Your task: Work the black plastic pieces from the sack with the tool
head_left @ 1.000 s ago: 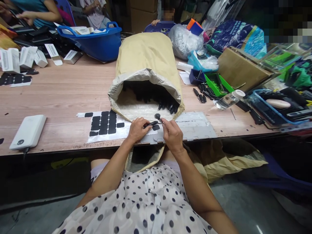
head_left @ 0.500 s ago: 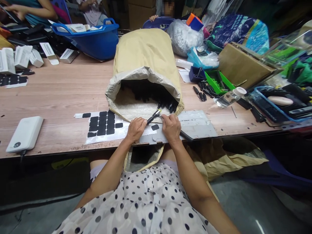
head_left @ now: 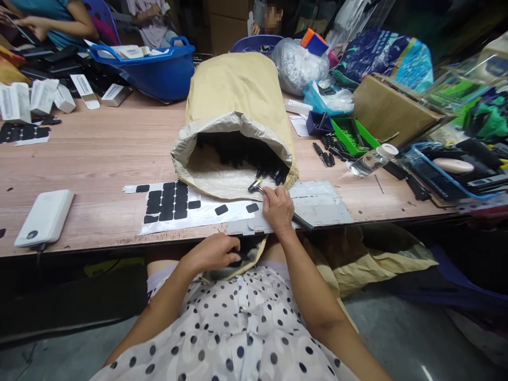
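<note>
A wood-grain table [head_left: 119, 159] bears a creased yellow sack [head_left: 238, 84], its mouth facing the person, probably for easy reach. A 2nd sack [head_left: 260, 251] gapes at the lap, perhaps placed to catch things. Over it the left hand [head_left: 214, 251] curls loosely; whether it pinches anything, I cannot tell. The right hand [head_left: 279, 209] wraps a slim hammer [head_left: 254, 186] near its round head, apparently for control, dark handle trailing behind. Glossy, stubby black parts [head_left: 273, 172] heap inside the yellow sack.

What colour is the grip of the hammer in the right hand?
The hammer grip is black, showing best in the head view.
</note>
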